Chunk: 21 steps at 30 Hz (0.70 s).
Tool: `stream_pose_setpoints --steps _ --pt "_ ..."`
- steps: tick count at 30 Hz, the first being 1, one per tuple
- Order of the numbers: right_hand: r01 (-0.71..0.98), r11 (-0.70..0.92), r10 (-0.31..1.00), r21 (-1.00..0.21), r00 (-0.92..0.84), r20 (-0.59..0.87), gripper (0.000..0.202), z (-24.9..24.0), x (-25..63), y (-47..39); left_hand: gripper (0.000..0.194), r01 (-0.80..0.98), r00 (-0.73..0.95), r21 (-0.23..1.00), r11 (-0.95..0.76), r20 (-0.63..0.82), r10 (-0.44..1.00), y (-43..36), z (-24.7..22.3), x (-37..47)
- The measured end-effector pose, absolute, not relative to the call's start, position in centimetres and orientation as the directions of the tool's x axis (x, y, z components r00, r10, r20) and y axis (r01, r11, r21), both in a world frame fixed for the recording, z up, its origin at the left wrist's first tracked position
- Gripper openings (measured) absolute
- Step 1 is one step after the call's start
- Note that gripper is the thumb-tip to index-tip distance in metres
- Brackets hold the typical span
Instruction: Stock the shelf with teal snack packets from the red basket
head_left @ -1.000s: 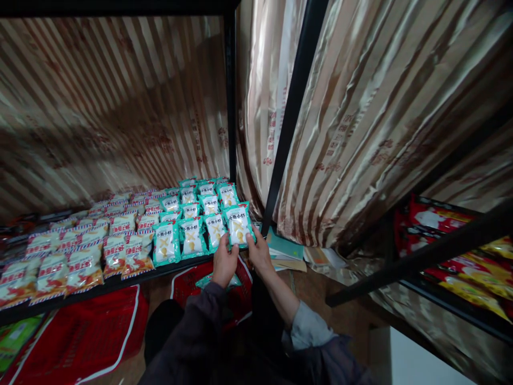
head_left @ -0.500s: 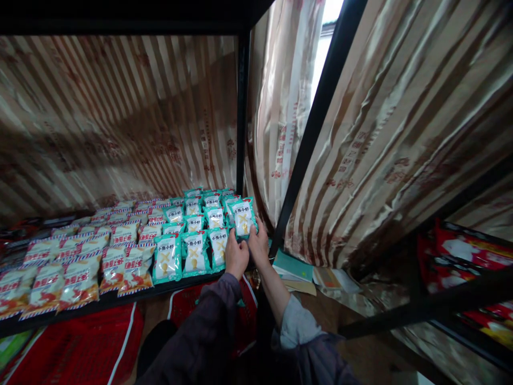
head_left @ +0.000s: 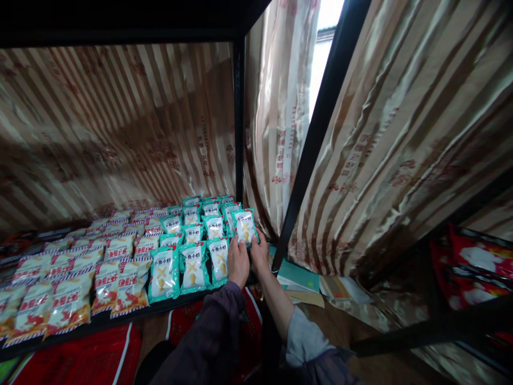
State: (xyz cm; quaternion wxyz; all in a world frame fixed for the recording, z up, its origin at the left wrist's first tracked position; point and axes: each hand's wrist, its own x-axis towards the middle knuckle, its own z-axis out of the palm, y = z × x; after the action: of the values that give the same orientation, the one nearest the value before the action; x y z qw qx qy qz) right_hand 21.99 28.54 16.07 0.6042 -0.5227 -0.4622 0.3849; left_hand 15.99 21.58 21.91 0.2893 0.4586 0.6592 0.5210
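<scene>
A small teal-and-white snack bag (head_left: 245,225) is held upright between my two hands at the right end of the shelf. My left hand (head_left: 239,262) grips its lower left edge, thumb toward the front. On the lower right edge, my right hand (head_left: 259,250) is closed, its fingers partly behind the bag. Matching teal bags stand in rows just left of my hands, the nearest being a front-row bag (head_left: 219,261). Farther left are rows of orange-and-white snack bags (head_left: 130,286) with striped edges.
A black metal post (head_left: 239,128) rises behind the bags, and a slanted one (head_left: 312,133) stands to the right. Striped curtains (head_left: 120,123) hang behind. Red sacks (head_left: 80,355) lie below the shelf. Papers and a teal folder (head_left: 298,275) are on the floor. Red packets (head_left: 481,254) sit far right.
The view has tilted slightly, so the shelf and bags appear a little lower. Both hands still hold the same teal snack bag at the row's right end.
</scene>
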Motion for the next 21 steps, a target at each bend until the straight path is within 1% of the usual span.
stream_pose_setpoints --steps 5,10,15,21 --pt "0.009 0.199 0.950 -0.980 0.246 0.195 0.050 16.2 21.9 29.1 0.047 0.286 -0.436 0.958 0.030 0.102 0.894 22.5 21.4 16.4" --pt "0.065 0.185 0.952 -0.981 0.237 0.196 0.050 16.5 21.9 29.5 0.050 0.304 -0.436 0.951 0.059 0.084 0.896 23.5 20.6 16.7" --pt "0.101 0.218 0.938 -0.971 0.252 0.237 0.051 16.0 22.1 29.9 0.052 0.387 -0.441 0.918 0.084 0.104 0.892 24.1 20.0 17.0" --pt "0.155 0.221 0.944 -0.963 0.214 0.251 0.046 14.9 22.4 30.5 0.053 0.463 -0.444 0.878 0.121 0.112 0.889 24.8 19.2 17.1"
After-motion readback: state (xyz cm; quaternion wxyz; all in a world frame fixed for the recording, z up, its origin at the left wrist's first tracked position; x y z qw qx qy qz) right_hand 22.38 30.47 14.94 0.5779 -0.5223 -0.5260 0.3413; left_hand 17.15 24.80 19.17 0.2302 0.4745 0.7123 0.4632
